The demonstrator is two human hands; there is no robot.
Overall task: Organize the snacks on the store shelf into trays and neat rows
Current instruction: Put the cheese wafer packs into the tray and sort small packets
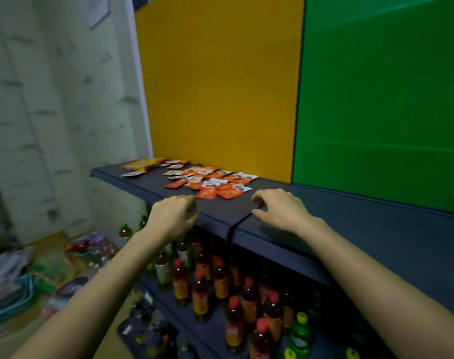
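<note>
Several small orange and white snack packets (210, 180) lie scattered in a loose heap on the dark top shelf (350, 224). A larger yellow snack bag (142, 164) lies at the shelf's far left corner. My left hand (172, 216) is at the shelf's front edge, just in front of the heap, with its fingers curled in; I see nothing in it. My right hand (280, 207) hovers over the shelf to the right of the packets, fingers loosely bent with the tips pointing down, holding nothing.
Yellow (220, 86) and green (381, 99) panels back the shelf. A lower shelf holds several bottles with red caps (200, 294) and green bottles (299, 332). On the floor at the left lie blurred bags and a teal basket (16, 299).
</note>
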